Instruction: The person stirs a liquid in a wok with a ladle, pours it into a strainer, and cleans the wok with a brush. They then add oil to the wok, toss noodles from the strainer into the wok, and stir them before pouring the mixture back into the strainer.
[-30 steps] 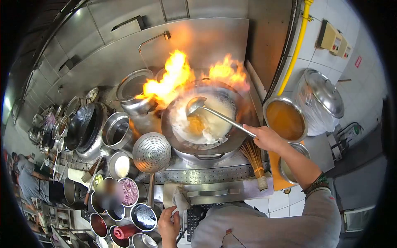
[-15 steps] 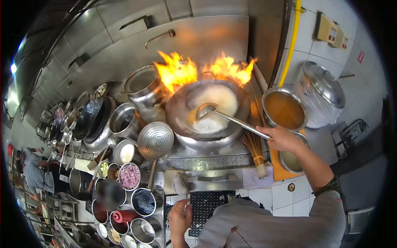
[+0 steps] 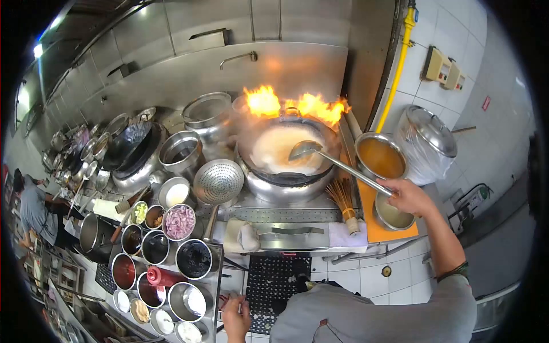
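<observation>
A long-handled metal ladle slants across the right side of a large wok, its bowl over the pale, cloudy liquid inside. The right hand is closed around the upper end of the handle. Flames rise behind the wok's far rim. Left of the wok is a round perforated strainer, its handle pointing towards the front edge of the steel range. A bristle brush rests near the range's front right corner. Beyond that corner, an orange board carries a pot of pale liquid, with a pot of orange-brown liquid behind. The left hand is low, just beside the right edge of a side table, fingers partly curled; distortion here means I cannot tell whether it holds anything. On that table are chopped purple onion in a container and a red bottle.
</observation>
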Demonstrator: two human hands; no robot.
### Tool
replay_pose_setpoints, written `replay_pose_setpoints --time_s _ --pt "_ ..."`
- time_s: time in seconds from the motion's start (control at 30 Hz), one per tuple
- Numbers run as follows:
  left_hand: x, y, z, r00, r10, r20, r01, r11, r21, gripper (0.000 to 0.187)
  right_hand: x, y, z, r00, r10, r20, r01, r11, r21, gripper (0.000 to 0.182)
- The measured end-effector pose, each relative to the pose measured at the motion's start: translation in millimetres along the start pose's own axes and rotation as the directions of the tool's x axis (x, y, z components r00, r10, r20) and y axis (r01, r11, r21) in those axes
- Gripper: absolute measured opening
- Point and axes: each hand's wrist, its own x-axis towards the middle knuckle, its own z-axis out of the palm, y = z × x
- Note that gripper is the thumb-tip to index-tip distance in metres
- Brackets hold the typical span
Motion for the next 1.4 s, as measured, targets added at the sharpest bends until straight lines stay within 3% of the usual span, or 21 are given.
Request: replay_pose_setpoints --time_s 0.13,0.23,0.47,0.57,0.63,0.77,0.87,0.97,1.0,1.07,1.1,1.2,1.23,1.27,1.33,1.4 --pt "6 9 -2 1.0 -0.006 0.005 0.006 1.0 -0.017 0.013 10 -8 15 0.998 0.045 -0.054 -0.047 0.997 -0.053 0.058" --pt "14 30 -14 0.995 -0.091 -0.048 0.087 0.993 -0.082 0.012 21 -18 21 0.993 0.106 -0.046 -0.109 0.991 -0.075 0.057" --pt "24 25 -18 0.997 -0.04 -0.064 0.046 0.995 0.086 0.014 97 -1 53 0.995 0.099 -0.026 -0.101 0.99 -0.097 0.054" --pt "34 34 -12 0.993 -0.087 -0.085 0.092 0.995 0.048 0.014 127 6 68 0.995 0.065 -0.073 -0.067 0.998 -0.017 0.052" --pt "36 31 -5 0.988 -0.113 -0.106 0.119 0.991 0.055 0.014 132 -7 59 0.981 0.19 0.038 -0.194 0.949 0.249 0.051" --pt "31 31 5 0.964 -0.236 -0.124 0.241 0.97 0.026 0.015 151 4 68 0.963 0.27 0.004 -0.254 0.9 0.355 0.055" --pt "32 35 5 0.966 -0.243 -0.091 0.251 0.965 0.083 0.016 158 17 79 0.956 0.292 0.029 -0.276 0.863 0.422 0.056" --pt "32 35 0 0.966 -0.227 -0.121 0.236 0.97 0.063 0.015 141 11 95 0.909 0.315 0.272 -0.413 0.599 0.686 0.048" --pt "33 36 -2 0.966 -0.23 -0.122 0.238 0.969 0.062 0.015 131 4 93 0.909 0.314 0.273 -0.413 0.601 0.684 0.048" --pt "34 36 -7 0.932 -0.346 -0.111 0.352 0.935 0.035 0.015 113 -6 85 0.872 0.232 0.431 -0.476 0.197 0.857 0.041" --pt "33 34 -8 0.933 -0.343 -0.106 0.348 0.937 0.033 0.015 109 -2 80 0.876 0.147 0.459 -0.473 0.079 0.877 0.032" --pt "29 23 -11 0.96 -0.255 -0.119 0.267 0.959 0.093 0.014 105 1 71 0.892 0.143 0.43 -0.449 0.16 0.879 0.03" --pt "27 20 -13 0.958 -0.254 -0.13 0.265 0.961 0.073 0.013 107 0 78 0.93 0.185 0.319 -0.368 0.408 0.835 0.035" --pt "24 17 -15 0.957 -0.252 -0.14 0.262 0.964 0.053 0.013 108 -2 82 0.931 0.188 0.312 -0.363 0.409 0.837 0.035" --pt "20 11 -20 0.967 -0.21 -0.147 0.219 0.974 0.05 0.013 113 -5 86 0.956 0.293 -0.02 -0.258 0.872 0.415 0.042" --pt "13 5 -27 0.973 -0.169 -0.155 0.179 0.982 0.051 0.013 124 9 96 0.95 0.31 -0.022 -0.284 0.896 0.342 0.047"
